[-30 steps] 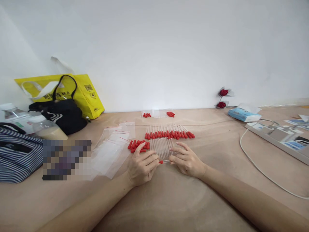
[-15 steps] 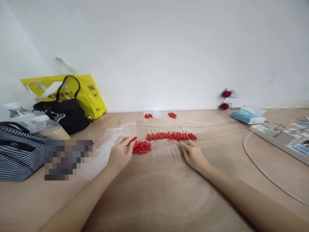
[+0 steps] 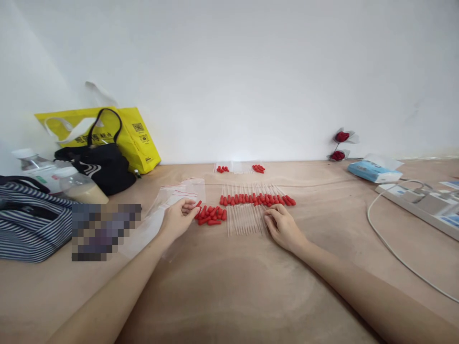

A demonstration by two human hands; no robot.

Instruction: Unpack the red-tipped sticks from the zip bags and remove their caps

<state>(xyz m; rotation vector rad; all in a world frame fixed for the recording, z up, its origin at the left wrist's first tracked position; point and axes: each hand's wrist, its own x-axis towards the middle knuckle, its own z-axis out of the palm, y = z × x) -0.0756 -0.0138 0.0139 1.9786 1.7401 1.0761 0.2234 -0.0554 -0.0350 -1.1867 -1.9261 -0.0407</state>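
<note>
My left hand (image 3: 178, 219) rests on the table beside a small pile of loose red rubber caps (image 3: 211, 215), its fingers curled and pinching one red cap at the fingertips. To its left lies a stack of clear zip bags (image 3: 168, 205). My right hand (image 3: 282, 226) lies at the right end of a row of thin clear glass tubes (image 3: 245, 220), fingers curled onto the outer tubes. A row of tubes with red caps fitted (image 3: 257, 199) lies just beyond.
A yellow bag (image 3: 138, 138), black handbag (image 3: 102, 167), striped bag (image 3: 32, 224) and bottles (image 3: 79, 188) crowd the left. More red caps (image 3: 258, 168) sit by the wall. A blue tissue pack (image 3: 373, 171), power strip (image 3: 423, 203) and white cable (image 3: 387, 243) lie right.
Both hands left the near ends of the tubes. My left hand moved left to the loose caps and pinched one; my right hand shifted to the tubes' right side.
</note>
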